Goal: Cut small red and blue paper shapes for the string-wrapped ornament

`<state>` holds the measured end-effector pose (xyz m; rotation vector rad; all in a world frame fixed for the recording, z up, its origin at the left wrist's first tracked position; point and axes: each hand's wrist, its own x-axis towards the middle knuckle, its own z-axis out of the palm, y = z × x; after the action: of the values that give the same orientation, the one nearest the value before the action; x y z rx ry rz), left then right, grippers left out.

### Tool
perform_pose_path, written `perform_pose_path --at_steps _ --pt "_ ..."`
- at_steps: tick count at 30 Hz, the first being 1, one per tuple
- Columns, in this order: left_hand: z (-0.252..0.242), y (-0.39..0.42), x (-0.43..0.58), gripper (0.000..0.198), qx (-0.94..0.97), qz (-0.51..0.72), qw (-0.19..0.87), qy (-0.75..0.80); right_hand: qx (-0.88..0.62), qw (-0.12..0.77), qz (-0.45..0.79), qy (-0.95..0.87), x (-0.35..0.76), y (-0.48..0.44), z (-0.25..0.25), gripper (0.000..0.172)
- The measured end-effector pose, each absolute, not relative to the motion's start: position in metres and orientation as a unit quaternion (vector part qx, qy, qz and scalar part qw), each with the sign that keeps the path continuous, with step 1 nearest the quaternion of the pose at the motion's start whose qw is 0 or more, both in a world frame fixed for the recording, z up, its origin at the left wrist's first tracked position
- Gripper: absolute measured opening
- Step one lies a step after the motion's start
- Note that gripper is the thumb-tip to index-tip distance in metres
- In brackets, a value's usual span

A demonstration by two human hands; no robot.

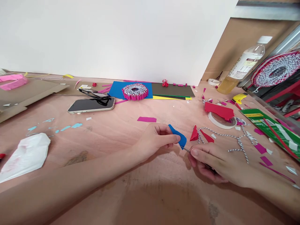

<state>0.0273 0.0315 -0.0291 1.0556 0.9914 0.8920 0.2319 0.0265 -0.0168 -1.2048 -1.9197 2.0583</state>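
Head view, and it's close, careful work on the pinkish wooden bench [122, 125], with the round black-and-white twine disc with a magenta paper rim [135, 91] as the marker. Nearer the person than that disc, and to its right, sits the small blue piece of card [181, 138]. The left hand [156, 137] pinches it between thumb and fingers; the right hand [211, 161] is closed around a thin metal tool [186, 150], perhaps small scissors, its tip right at the card's lower edge.

So, how far along? The disc looks finished, its rim filled along the visible side, and the red looped ornament [165, 83] to its right looks shaped too. The blue card seems only partway there: it has an outline, but work at that lower edge appears unfinished. How much shaping is left, nobody could call from this.

Now the hard parts! Fingers cover some of the card, the right palm swallows the tool's handle, and whether the tip is cutting or merely touching can't be told. Far right of the disc, a second red-edged twine round [276, 69] runs out of frame; far left, a red object [2, 156] is mostly cut off.
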Motion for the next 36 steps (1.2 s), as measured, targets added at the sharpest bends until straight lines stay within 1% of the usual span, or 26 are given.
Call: perform_pose_path --at_steps 2,8,18,33,36 --pt "-0.0295 0.0315 0.0273 0.015 0.467 0.393 0.658 0.44 -0.391 0.037 0.675 -0.625 0.232 0.0267 -0.0169 0.039" --pt "-0.0311 0.032 0.0253 0.019 0.441 0.415 0.666 0.435 -0.369 0.07 0.693 -0.615 0.2324 0.028 -0.0181 0.04" --pt "-0.03 0.0325 0.026 0.015 0.454 0.402 0.672 0.425 -0.37 0.06 0.701 -0.607 0.2336 0.0269 -0.0176 0.039" --pt "-0.0294 0.0327 0.0269 0.017 0.455 0.395 0.668 0.437 -0.389 0.05 0.678 -0.622 0.2323 0.0264 -0.0151 0.039" --pt "-0.0293 0.0324 0.0268 0.018 0.443 0.401 0.668 0.443 -0.392 0.058 0.684 -0.612 0.2312 0.0273 -0.0152 0.038"
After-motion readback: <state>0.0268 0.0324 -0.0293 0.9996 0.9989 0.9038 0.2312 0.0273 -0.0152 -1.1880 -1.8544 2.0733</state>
